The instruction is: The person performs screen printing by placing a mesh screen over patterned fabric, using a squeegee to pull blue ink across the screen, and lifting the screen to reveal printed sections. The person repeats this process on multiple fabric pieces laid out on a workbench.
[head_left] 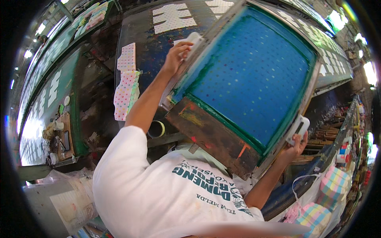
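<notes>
In front of me a large screen-printing frame (314, 79) is tilted at a slant, with a blue dotted mesh (242, 79) and a dark green border. My left hand (177, 56) is closed at its left side, beside a white rounded block (194, 39). My right hand (295, 146) grips the lower right side, its fingers up against another white block (298, 129) with a dark slot. A stained brown board (206, 133) runs along the frame's near end, close to my body. The far undersides of both grips are hidden.
Polka-dot fabric pieces (126, 93) hang at the edge of the dark printing table (145, 51); more cut pieces (173, 18) lie farther back. A round container (156, 129) sits below my left arm. Pastel checked bundles (333, 184) are at right, a green table (55, 95) at left.
</notes>
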A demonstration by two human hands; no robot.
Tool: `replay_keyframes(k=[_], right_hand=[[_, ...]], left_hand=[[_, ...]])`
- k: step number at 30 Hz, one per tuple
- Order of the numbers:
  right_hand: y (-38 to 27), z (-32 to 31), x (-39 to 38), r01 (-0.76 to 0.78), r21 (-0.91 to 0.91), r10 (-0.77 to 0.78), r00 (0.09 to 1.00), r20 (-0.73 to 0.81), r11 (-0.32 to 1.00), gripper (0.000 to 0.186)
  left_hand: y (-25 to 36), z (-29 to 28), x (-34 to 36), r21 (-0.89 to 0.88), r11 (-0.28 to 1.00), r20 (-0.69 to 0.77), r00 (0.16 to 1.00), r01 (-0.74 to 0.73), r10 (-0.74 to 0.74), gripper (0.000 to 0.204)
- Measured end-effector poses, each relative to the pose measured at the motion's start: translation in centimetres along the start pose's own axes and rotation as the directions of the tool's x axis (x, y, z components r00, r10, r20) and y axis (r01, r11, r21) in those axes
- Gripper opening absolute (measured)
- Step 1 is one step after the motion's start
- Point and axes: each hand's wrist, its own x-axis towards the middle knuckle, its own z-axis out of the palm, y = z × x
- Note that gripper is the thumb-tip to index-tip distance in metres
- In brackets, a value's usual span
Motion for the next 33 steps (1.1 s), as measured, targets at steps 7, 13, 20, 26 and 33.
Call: replay_keyframes(k=[7,13,20,26,33], right_hand=[[8.4,0.8,2.1,-0.165,0.088,0.126,0.93,0.344,0.982,0.045],[16.5,8.5,7.1,-0.32,-0.013,0.258,0.738,0.623,0.947,0.043],[27.1,11.7,7.3,-0.519,-0.029,0.367,0.564,0.74,0.855,0.044],[29.7,10.2,7.5,-0.597,-0.045,0.441,0.537,0.72,0.801,0.045],[30.1,8.2,8.9,-0.591,-0.058,0.454,0.55,0.7,0.805,0.043]], left_hand=[[-3.6,-6.0,-19.6,-0.141,0.982,-0.351,0.934,-0.126,0.07,0.043],[-7.7,-6.8,-26.9,0.122,0.959,-0.615,0.739,-0.255,0.275,0.037],[-11.9,-6.4,-30.9,0.138,0.984,-0.822,0.542,-0.112,0.177,0.035],[-14.4,-5.1,-32.9,0.202,0.977,-0.82,0.534,-0.068,0.206,0.034],[-15.1,-3.1,-31.0,0.251,0.966,-0.81,0.535,-0.056,0.241,0.033]])
